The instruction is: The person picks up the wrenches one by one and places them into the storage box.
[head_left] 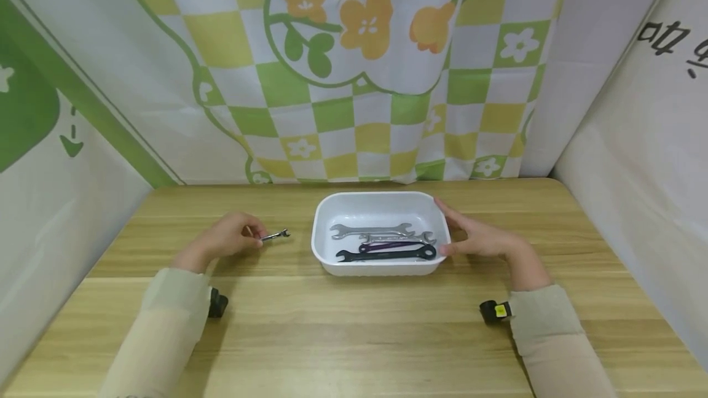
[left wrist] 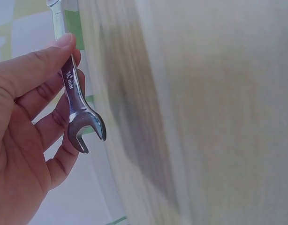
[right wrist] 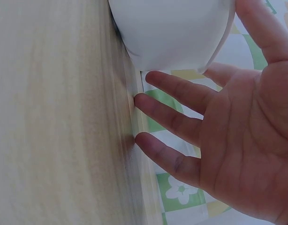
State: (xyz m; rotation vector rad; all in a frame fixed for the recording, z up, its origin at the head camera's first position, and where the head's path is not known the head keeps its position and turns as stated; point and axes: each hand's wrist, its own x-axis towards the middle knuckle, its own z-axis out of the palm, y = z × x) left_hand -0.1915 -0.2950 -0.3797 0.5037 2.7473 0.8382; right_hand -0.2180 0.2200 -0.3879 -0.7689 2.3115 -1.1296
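Note:
My left hand (head_left: 227,237) pinches a small shiny open-end wrench (head_left: 275,236) between thumb and fingers, just above the table and left of a white basin (head_left: 381,269). In the left wrist view the wrench's open jaw (left wrist: 87,129) points down, with blurred lettering on its shank. Against the basin's right end rests my right hand (head_left: 483,238), thumb at the near corner and index finger at the far one. Its other fingers (right wrist: 170,119) are spread beside the wall. Inside lie a long silver wrench (head_left: 370,231), a second silver wrench (head_left: 398,239), a purple wrench (head_left: 393,245) and a black wrench (head_left: 387,255).
Wood-grain table (head_left: 343,330) lies under everything. A patterned cloth (head_left: 354,109) hangs behind the table's back edge, and white sheets (head_left: 636,158) stand at the sides. Each wrist carries a small black camera (head_left: 217,303).

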